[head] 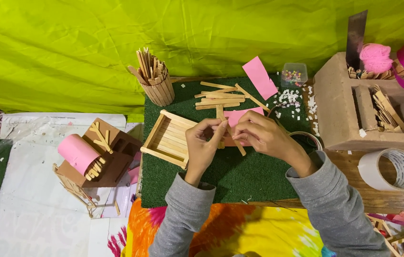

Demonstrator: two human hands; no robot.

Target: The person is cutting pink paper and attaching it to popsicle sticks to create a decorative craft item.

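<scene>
Over a green turf mat [240,176], my left hand [203,145] and my right hand [261,135] meet, both pinching wooden craft sticks [236,145]. The sticks cross between my fingers, with a piece of pink paper [237,115] just behind them. A flat tray frame made of craft sticks [166,139] lies on the mat directly left of my left hand. Several loose sticks [218,97] lie at the mat's far side. Both arms wear grey sleeves.
A stick-built cup full of craft sticks [155,82] stands at the mat's far left corner. A pink paper strip [260,77], a small bead box [293,74], white scraps, a cardboard organiser [340,104] and a tape roll [392,169] lie right. A cardboard model with a pink roll [80,153] sits left.
</scene>
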